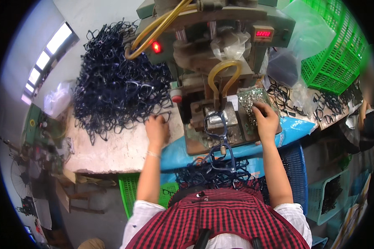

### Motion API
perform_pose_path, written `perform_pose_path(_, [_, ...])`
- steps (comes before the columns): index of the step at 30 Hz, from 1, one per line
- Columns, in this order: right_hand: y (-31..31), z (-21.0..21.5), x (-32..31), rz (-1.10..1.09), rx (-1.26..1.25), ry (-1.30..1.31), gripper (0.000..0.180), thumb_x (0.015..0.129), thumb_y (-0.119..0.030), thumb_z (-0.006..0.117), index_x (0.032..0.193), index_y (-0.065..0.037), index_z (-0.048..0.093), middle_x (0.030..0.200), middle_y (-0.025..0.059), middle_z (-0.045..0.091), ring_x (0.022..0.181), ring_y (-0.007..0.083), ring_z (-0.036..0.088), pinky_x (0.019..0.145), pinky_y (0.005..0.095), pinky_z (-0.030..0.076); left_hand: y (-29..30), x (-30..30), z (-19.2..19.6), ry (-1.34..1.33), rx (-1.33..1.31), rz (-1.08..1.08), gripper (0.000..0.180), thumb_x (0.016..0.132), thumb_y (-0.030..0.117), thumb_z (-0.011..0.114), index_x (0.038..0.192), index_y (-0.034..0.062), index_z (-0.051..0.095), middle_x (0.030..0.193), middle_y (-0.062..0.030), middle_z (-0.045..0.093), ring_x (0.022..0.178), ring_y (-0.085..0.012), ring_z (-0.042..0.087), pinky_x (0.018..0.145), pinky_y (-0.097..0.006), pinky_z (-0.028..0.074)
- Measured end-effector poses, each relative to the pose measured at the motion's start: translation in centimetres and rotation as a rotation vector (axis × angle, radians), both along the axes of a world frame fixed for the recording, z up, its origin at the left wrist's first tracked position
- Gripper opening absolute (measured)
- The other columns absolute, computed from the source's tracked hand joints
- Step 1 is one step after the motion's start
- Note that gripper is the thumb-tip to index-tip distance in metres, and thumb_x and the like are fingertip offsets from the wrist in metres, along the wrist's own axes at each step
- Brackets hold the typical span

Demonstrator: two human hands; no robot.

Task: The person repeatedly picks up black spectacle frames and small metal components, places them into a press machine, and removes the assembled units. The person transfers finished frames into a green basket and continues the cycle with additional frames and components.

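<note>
My left hand (157, 129) rests on the worn white bench at the near edge of a big heap of dark blue eyeglass frames (116, 87), fingers curled onto one of them. My right hand (265, 120) reaches into a small tray of tiny shiny metal parts (250, 101), fingertips pinched in the pile. Between my hands one dark blue eyeglass frame (220, 133) sits on the metal fixture of a green press machine (212, 45). More finished frames (214, 174) lie piled in my lap.
A green plastic basket (334, 58) stands at the back right, with loose frames (324, 103) beneath it. Yellow hoses and a red lamp (156, 47) hang on the machine. A blue crate (297, 166) and a teal basket (330, 193) sit at my right, another green crate (129, 189) under the bench.
</note>
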State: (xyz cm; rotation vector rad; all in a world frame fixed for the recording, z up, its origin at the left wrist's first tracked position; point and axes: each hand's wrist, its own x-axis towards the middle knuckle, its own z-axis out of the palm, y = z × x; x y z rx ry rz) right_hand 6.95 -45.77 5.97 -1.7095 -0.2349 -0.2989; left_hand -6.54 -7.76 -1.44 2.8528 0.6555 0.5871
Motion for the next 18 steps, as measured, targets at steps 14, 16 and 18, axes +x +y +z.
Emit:
perform_pose_path(14, [-4.6, 4.2, -7.3, 0.076, -0.016, -0.137, 0.011, 0.083, 0.002, 0.072, 0.093, 0.001, 0.073, 0.096, 0.0085, 0.071, 0.089, 0.0177, 0.066, 0.082, 0.0286, 0.050, 10.0, -3.6, -1.4, -0.297, -0.236, 0.376, 0.043, 0.106, 0.037, 0.046, 0.128, 0.0065, 0.065, 0.118, -0.0191, 0.071, 0.108, -0.0387, 0.067, 0.089, -0.044, 0.052])
perform_pose_path(16, [-1.4, 6.3, -5.9, 0.195, -0.061, -0.240, 0.012, 0.082, 0.000, 0.073, 0.094, 0.000, 0.073, 0.095, 0.0092, 0.071, 0.088, 0.0177, 0.067, 0.081, 0.0288, 0.051, 8.0, -2.0, -0.7, -0.138, -0.288, 0.347, 0.046, 0.106, 0.040, 0.044, 0.134, 0.0100, 0.063, 0.124, -0.0190, 0.070, 0.113, -0.0398, 0.066, 0.095, -0.043, 0.051])
perform_pose_path(18, [2.0, 7.6, -3.9, 0.228, -0.085, -0.339, 0.021, 0.082, -0.001, 0.072, 0.102, 0.000, 0.070, 0.093, 0.0099, 0.071, 0.088, 0.0180, 0.068, 0.081, 0.0296, 0.052, 5.2, -1.0, 1.9, -0.070, -0.393, 0.331, 0.046, 0.106, 0.041, 0.042, 0.135, 0.0110, 0.062, 0.126, -0.0188, 0.068, 0.114, -0.0404, 0.065, 0.096, -0.044, 0.050])
